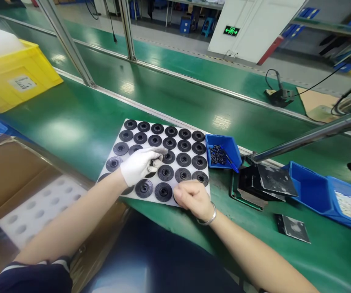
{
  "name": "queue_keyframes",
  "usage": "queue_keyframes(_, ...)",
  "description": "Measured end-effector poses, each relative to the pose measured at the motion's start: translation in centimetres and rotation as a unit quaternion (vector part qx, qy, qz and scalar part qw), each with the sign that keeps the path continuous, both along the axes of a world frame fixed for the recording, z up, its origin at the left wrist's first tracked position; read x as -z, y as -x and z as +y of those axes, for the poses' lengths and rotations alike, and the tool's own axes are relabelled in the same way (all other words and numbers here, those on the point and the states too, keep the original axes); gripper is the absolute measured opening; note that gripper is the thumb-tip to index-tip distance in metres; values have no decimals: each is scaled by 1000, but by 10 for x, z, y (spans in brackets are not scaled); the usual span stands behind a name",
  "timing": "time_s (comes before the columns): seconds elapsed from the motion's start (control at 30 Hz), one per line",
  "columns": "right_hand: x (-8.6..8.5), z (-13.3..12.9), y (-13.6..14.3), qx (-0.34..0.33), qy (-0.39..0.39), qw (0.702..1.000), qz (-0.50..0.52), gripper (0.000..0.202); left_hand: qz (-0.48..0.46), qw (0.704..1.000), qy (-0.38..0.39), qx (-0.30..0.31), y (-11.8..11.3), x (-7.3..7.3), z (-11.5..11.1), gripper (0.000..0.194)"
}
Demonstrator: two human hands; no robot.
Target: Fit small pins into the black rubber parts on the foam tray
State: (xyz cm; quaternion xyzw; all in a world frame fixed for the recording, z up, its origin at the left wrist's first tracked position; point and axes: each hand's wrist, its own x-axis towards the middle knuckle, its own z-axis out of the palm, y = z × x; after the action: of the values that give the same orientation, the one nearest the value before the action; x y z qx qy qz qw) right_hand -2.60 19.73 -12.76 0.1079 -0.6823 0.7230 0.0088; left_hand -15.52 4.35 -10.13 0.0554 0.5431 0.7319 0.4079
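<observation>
A white foam sheet (191,154) carries rows of black round discs (163,191), each with a raised hub. My left hand (139,166), in a white glove with greyed fingertips, is above the middle of the sheet. Its index finger stretches out over a disc, while the other fingers bend below it; I see nothing held between them. At the sheet's near right corner, my right hand (194,197), bare with a metal bracelet at the wrist, is curled closed over a partly covered disc. Whatever its fingers hold, if anything, is hidden.
Right of the sheet stands a blue bin (224,140) with small black parts and a blue pen (231,160). Beyond it are a black block on a stand (264,181) and more blue bins (310,189). A cardboard box (13,167) sits left, below a yellow crate (23,81).
</observation>
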Motion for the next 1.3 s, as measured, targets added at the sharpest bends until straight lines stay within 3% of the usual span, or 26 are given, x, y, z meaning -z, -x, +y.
queue_keyframes(0.07, 4, 1, -1, -39, -30, 999, -1, 49, -56, 997, -49, -6, 2, 7, 0, 23)
queue_keyframes(0.23, 6, 1, 1, -19, 38, 998, -50, 49, -63, 994, -84, 41, -2, 23, 4, 19)
queue_keyframes(0.3, -9, 1, 2, -15, 66, 997, -45, 49, -33, 996, -61, 51, -5, 25, 4, 24)
queue_keyframes(0.47, -67, 9, 5, 54, 154, 986, 42, 46, 21, 997, -36, 64, -8, 23, 3, 30)
queue_keyframes(0.53, -78, 12, 6, 76, 175, 980, 46, 45, 17, 997, -38, 63, -8, 23, 3, 30)
queue_keyframes(0.67, -68, 14, 5, 84, 192, 978, 18, 45, 9, 996, -19, 81, -8, 22, 4, 36)
queue_keyframes(0.8, -58, 14, 7, 91, 186, 978, 16, 45, 55, 995, 25, 82, -10, 16, 6, 29)
queue_keyframes(0.93, -71, 15, 15, 117, 217, 966, 77, 44, 222, 963, 111, 106, -19, 4, 10, 26)
queue_keyframes(1.0, -80, 14, 18, 119, 228, 960, 110, 45, 246, 953, 120, 127, -26, 1, 12, 26)
queue_keyframes(1.1, -89, 10, 22, 122, 231, 954, 145, 45, 103, 983, 44, 146, -33, 3, 13, 34)
queue_keyframes(1.17, -90, 7, 23, 125, 231, 951, 161, 45, -10, 987, -29, 156, -34, 7, 14, 39)
queue_keyframes(1.3, -89, 2, 27, 120, 237, 949, 172, 45, -79, 980, -92, 157, -31, 14, 13, 43)
